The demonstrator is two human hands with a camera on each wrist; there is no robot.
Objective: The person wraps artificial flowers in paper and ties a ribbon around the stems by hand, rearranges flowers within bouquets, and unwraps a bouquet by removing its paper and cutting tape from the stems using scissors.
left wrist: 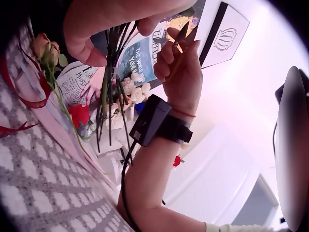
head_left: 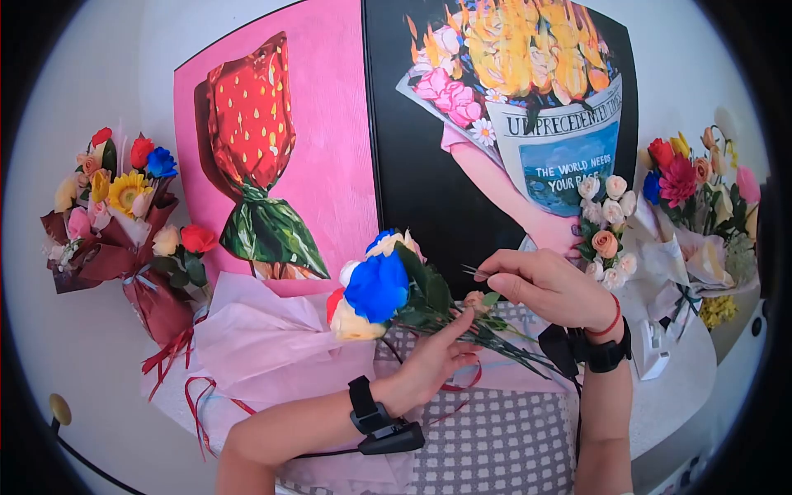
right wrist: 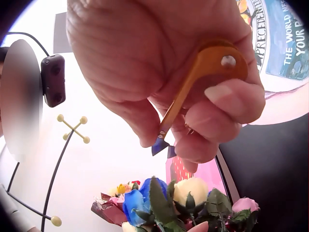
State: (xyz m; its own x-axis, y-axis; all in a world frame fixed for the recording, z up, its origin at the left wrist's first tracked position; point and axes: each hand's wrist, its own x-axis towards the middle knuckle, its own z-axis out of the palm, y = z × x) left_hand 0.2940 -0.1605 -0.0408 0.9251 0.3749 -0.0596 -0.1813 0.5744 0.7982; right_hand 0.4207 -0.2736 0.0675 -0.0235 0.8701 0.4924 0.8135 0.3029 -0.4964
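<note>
My left hand grips a bunch of roses by its stems; blue, cream, white and red heads point to the left. In the left wrist view its fingers and thumb close round the dark stems, whose ends stick out past them. Just above the stems, my right hand holds small orange-handled snips. The snips' pointed blades show beyond the fingers in the left wrist view. A single peach rose with a thin green stem lies close under the left hand.
Pink wrapping paper and red ribbon lie on the left of the table, by a checked cloth. Wrapped bouquets stand at left and right. Two large paintings lean behind. A white device sits at right.
</note>
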